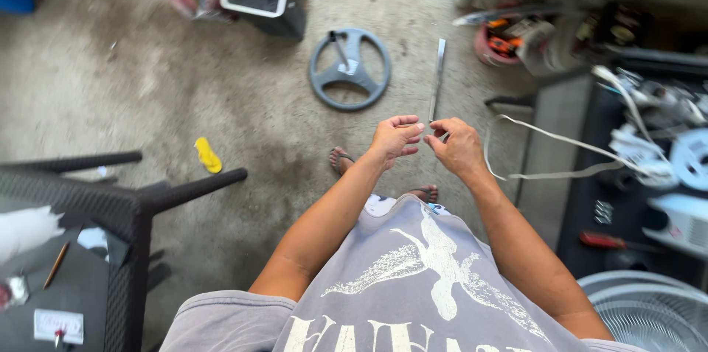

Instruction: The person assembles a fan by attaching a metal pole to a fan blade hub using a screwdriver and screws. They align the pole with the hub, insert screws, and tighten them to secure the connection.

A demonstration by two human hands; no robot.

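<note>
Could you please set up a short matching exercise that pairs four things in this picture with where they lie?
Things:
1. grey wheel
2. yellow object
3. red-handled screwdriver
4. white flat cable

Places:
A. on the dark surface at the right
B. on the floor ahead of the hands
C. running from the right hand towards the right
D. on the floor near the dark chair

Pairs: 1-B, 2-D, 3-A, 4-C

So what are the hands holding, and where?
Both hands, left hand and right hand, pinch the near end of a white flat cord at the fingertips.
</note>
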